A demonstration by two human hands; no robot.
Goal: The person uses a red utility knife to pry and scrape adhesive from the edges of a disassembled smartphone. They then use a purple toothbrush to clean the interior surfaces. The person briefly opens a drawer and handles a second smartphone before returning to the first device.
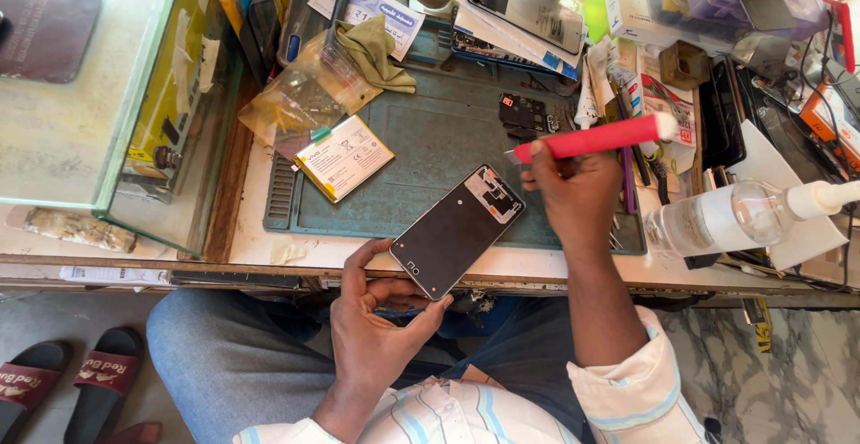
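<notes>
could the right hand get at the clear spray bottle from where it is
Probably yes. The right hand holds a red-handled tool over the phone, and the clear spray bottle lies on its side just beyond, nothing standing between them. The hand would likely have to put the tool down first.

Opened phone (pixel 457 231): black inner face, silver-white frame, grey and black parts at its top end. Screwdriver (pixel 602 137) held in the right hand (pixel 573 189): red handle, white cap. Work mat (pixel 430 153) at the bench's middle: dull teal. Battery (pixel 344 157) near the mat's left edge: white label, yellow border. Cloth (pixel 374 52) at the mat's far edge: olive. Bottle (pixel 717 218) by the bench's right edge: clear, white nozzle. Sleeve (pixel 638 390): white with pale blue stripes.
</notes>
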